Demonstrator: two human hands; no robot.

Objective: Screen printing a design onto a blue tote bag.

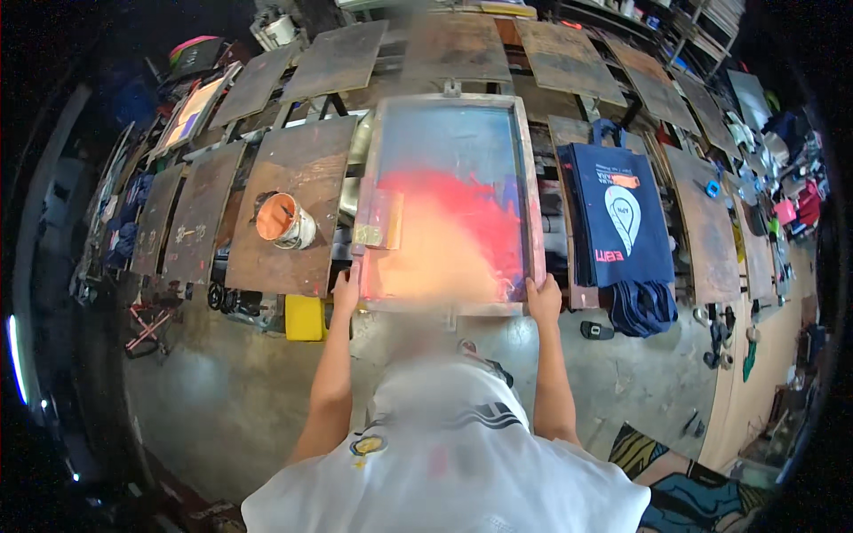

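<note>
A wooden-framed printing screen [533, 222] lies in front of me, its mesh smeared with red, orange and blue ink. My left hand [346, 290] is closed on the frame's near left corner, and my right hand [544, 298] grips the near right corner. Inside the frame, against its left side, a squeegee [392, 222] rests on the mesh, coated with orange ink. To the left, a white bucket of orange ink [304, 233] stands on a wooden board. What lies under the screen is hidden.
Several dark navy tote bags [647, 222] with white and pink print are stacked on the right board, handles hanging over its front. Worn wooden boards [289, 160] ring the work area. A yellow container [305, 318] sits below left; a black slipper [596, 330] lies on the floor.
</note>
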